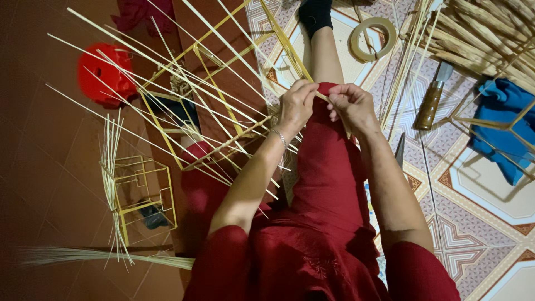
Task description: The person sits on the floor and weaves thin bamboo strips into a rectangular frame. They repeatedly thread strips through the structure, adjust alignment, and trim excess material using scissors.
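Closest to the camera it's all red clothing: red sleeves and a red-trousered leg [329, 167] stretched out away across the floor, ending in a black sock [315, 14] at the far end. Both forearms reach out over that leg, and there's a thin bracelet [280, 137] on the left wrist.

Over the knee, the left hand [295, 106] and right hand [350, 106] sit just beside each other, both pinched shut on the same thin yellow bamboo strip [290, 47]. That strip runs from the fingers up and away to the far left, and it joins a half-built bamboo frame [206, 106], an open lattice of yellow slats with loads of pale splints fanning out of it. The frame rests just left of the leg, touching the left hand's side.

Near left on the brown tiles there's a smaller box-shaped bamboo frame [142, 189] with loose splints sticking through it, and a bundle of fine splints [106, 256] lying flat nearer still. Further back left, a red plastic stool [103, 75].

On the right, on the patterned floor: a knife with a wooden handle [430, 103], a blue cloth [504, 125] under another frame piece, a roll of tape [372, 38] far off, and a pile of bamboo stalks [485, 39] at the far right corner.
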